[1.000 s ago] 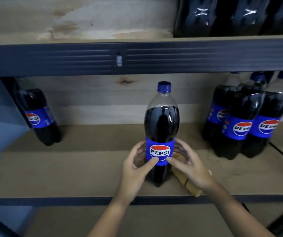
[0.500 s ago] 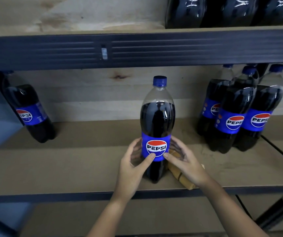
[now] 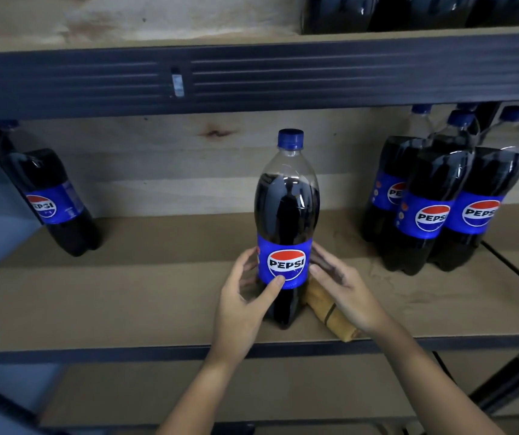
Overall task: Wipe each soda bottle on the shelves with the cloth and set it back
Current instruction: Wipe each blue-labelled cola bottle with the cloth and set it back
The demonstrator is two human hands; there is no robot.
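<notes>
A large Pepsi bottle (image 3: 286,199) with a blue cap and blue label stands upright on the middle shelf (image 3: 126,293), near its front edge. My left hand (image 3: 242,306) grips it at the label, thumb across the front and fingers round the back. My right hand (image 3: 346,293) lies at the bottle's right side with fairly straight fingers touching the label's edge. Under that hand a folded tan cloth (image 3: 330,312) rests on the shelf against the bottle's base.
One more Pepsi bottle (image 3: 51,199) stands at the far left of the shelf. Three bottles (image 3: 433,202) are grouped at the right. A dark metal beam (image 3: 283,73) runs overhead, with more bottles (image 3: 408,11) on the shelf above. A lower shelf lies beneath.
My right fingers have slid off the front of the label to the bottle's right side. The bottle stays upright on the shelf and my left hand keeps its grip.
</notes>
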